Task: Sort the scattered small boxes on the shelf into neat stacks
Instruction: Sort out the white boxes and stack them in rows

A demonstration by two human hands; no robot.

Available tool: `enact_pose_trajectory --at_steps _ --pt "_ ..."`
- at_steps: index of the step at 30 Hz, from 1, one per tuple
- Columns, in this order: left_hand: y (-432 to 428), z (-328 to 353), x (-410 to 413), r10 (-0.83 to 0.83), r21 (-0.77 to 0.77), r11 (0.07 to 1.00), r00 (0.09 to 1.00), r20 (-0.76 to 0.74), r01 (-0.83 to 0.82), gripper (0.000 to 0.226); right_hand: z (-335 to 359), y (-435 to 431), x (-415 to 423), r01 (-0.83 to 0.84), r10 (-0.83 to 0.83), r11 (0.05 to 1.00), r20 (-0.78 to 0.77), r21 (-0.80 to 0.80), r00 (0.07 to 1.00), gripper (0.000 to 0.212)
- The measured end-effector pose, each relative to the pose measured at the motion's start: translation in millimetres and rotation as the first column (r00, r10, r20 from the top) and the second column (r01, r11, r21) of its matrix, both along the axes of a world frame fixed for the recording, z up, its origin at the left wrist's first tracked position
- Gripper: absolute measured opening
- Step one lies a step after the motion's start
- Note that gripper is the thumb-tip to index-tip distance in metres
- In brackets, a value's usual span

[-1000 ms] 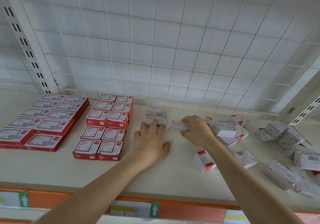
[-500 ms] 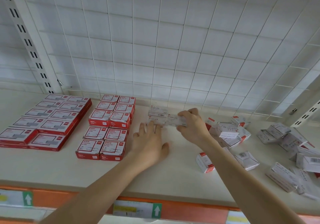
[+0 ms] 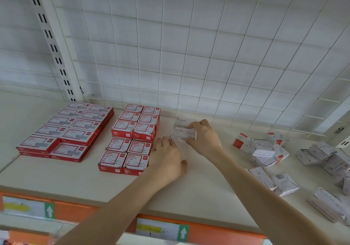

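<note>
Just right of the red cardboard paper-clip boxes [image 3: 132,137], the right hand [image 3: 203,137] pinches a small white cardboard staples box [image 3: 181,132] by its end, atop other white boxes [image 3: 180,120]. The left hand [image 3: 167,157] lies flat beside them, fingers straight. The box seems light, stiff and smooth, so its short ends look the best hold.

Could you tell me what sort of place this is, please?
Most likely a stationery shop's display shelf: stacked red paper-clip boxes, a white box marked STAPLES, and label holders with arrows on the orange shelf edge, backed by a wire grid panel.
</note>
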State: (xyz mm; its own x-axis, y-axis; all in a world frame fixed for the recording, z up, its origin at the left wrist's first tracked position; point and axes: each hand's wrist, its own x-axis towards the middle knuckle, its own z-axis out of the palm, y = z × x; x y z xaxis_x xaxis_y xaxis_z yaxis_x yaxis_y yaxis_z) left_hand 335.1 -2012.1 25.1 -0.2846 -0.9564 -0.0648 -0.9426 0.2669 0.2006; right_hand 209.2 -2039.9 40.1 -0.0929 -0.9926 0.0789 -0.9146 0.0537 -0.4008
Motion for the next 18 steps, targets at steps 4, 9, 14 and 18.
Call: enact_pose_trajectory --at_steps 4,9,14,18 --pt "-2 2 -1 0.014 0.003 1.000 0.999 -0.051 -0.014 0.076 -3 2 -6 0.003 -0.003 1.000 0.022 -0.019 1.000 0.038" --pt "-5 0 -4 -0.011 -0.003 1.000 0.999 -0.037 0.011 0.081 -6 3 -7 0.024 -0.022 0.999 0.058 -0.031 0.998 0.036" --pt "-7 -1 -5 -0.042 -0.004 0.999 0.999 -0.012 0.042 0.082 -6 1 -12 0.042 -0.042 0.999 0.026 -0.016 0.999 0.037" --pt "-10 -2 -5 -0.046 -0.009 0.999 0.999 -0.022 0.046 0.082 -6 0 -13 0.049 -0.049 0.999 0.026 -0.004 0.998 0.037"
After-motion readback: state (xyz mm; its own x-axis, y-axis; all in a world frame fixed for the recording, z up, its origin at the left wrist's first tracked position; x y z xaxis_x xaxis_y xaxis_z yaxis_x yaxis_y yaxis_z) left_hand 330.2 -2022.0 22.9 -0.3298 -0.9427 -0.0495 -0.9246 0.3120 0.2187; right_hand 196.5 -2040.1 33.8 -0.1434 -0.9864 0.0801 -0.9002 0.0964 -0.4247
